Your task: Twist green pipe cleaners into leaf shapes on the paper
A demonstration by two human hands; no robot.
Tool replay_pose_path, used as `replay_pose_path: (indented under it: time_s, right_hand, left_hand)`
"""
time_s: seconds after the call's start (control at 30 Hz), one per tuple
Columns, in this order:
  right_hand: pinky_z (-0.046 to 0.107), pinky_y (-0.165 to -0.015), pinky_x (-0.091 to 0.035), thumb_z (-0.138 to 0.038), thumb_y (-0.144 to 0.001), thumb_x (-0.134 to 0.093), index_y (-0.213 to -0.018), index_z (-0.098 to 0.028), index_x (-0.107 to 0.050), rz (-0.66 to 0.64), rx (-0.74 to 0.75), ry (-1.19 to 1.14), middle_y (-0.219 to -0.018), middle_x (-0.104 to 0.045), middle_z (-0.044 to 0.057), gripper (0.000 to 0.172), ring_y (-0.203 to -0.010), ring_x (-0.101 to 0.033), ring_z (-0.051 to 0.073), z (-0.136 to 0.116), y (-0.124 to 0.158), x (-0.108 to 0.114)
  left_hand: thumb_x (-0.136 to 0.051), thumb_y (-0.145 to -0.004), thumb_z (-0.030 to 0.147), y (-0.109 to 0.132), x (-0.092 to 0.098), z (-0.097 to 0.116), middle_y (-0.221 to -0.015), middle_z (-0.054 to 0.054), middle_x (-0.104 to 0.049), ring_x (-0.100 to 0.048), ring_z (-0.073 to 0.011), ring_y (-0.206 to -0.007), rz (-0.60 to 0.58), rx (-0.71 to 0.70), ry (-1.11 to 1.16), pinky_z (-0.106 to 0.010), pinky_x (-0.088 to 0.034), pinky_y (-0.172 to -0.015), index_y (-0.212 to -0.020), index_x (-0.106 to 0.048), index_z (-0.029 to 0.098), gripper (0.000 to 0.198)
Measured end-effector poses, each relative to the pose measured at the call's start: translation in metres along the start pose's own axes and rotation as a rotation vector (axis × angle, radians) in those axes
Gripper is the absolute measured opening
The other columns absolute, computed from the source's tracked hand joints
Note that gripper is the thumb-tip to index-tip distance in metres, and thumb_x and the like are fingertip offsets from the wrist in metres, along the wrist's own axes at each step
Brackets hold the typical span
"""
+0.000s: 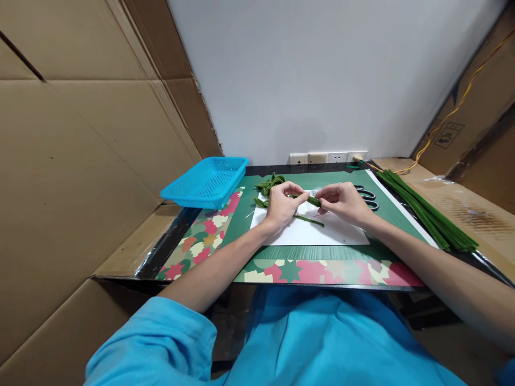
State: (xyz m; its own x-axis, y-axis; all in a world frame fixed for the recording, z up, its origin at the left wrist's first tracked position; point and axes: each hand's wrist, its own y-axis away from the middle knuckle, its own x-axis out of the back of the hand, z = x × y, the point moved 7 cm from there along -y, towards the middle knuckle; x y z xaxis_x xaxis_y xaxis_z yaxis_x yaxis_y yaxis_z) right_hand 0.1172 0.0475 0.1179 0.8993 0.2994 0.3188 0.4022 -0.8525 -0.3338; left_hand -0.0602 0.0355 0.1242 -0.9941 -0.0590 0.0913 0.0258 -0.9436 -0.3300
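Both my hands meet over a white sheet of paper [314,231] on the table. My left hand [282,203] and my right hand [343,202] each pinch one green pipe cleaner [313,201] between fingertips, bent between them. A loose green end [309,220] trails down across the paper. Behind my left hand lies a small heap of bent green pipe cleaner pieces [270,185].
A blue perforated basket [207,182] sits at the table's left back corner. A long bundle of straight green pipe cleaners [426,212] lies along the right side. Black scissors [368,195] rest behind my right hand. Cardboard walls stand left and right; wall sockets [328,157] at the back.
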Motion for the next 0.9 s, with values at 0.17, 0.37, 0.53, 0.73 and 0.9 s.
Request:
replay_pose_path:
  time_s: [0.17,0.37,0.53,0.73,0.9]
  right_hand:
    - [0.034,-0.068,-0.068,-0.049,-0.088,-0.076,-0.094,-0.014,-0.076,0.044,0.022,-0.024,-0.086,-0.080,0.011,0.035,-0.070,-0.079,0.023,-0.001,-0.002,0.004]
    - [0.034,-0.065,-0.061,-0.051,-0.087,-0.078,-0.093,-0.016,-0.079,-0.009,0.073,0.108,-0.088,-0.079,0.010,0.035,-0.075,-0.074,0.022,-0.003,-0.002,0.000]
    - [0.033,-0.071,-0.047,-0.038,-0.087,-0.078,-0.086,-0.020,-0.081,-0.095,0.136,0.306,-0.086,-0.077,0.006,0.018,-0.076,-0.064,0.019,-0.010,0.000,-0.007]
    - [0.032,-0.077,-0.046,-0.029,-0.087,-0.077,-0.083,-0.020,-0.081,-0.218,0.161,0.432,-0.091,-0.073,0.007,0.010,-0.084,-0.064,0.021,-0.010,0.005,-0.021]
    - [0.030,-0.077,-0.046,-0.025,-0.088,-0.072,-0.086,-0.019,-0.076,-0.207,0.162,0.443,-0.089,-0.074,0.006,0.007,-0.084,-0.065,0.020,-0.008,0.005,-0.021]
  left_hand:
    - [-0.094,-0.070,0.047,0.001,-0.001,-0.005,-0.082,-0.003,-0.072,-0.058,-0.0082,-0.048,0.003,0.044,0.012,-0.022,-0.039,-0.040,-0.082,-0.067,0.016,0.044]
    - [-0.092,-0.073,0.037,0.001,-0.003,-0.008,-0.084,-0.003,-0.073,-0.060,-0.0079,-0.053,-0.045,0.067,-0.027,-0.020,-0.042,-0.043,-0.087,-0.069,0.015,0.034]
    - [-0.075,-0.083,0.024,-0.004,0.001,-0.011,-0.085,-0.003,-0.074,-0.058,-0.0078,-0.054,-0.014,0.070,-0.057,-0.020,-0.044,-0.047,-0.090,-0.068,0.016,0.012]
    - [-0.071,-0.082,0.021,-0.011,0.007,-0.013,-0.089,-0.006,-0.074,-0.065,-0.0133,-0.072,-0.018,0.033,-0.131,-0.023,-0.052,-0.059,-0.091,-0.069,0.017,0.010]
    - [-0.070,-0.083,0.021,-0.006,-0.003,-0.011,-0.085,-0.006,-0.075,-0.068,-0.0166,-0.079,-0.182,-0.004,-0.226,-0.028,-0.053,-0.071,-0.089,-0.074,0.016,0.009]
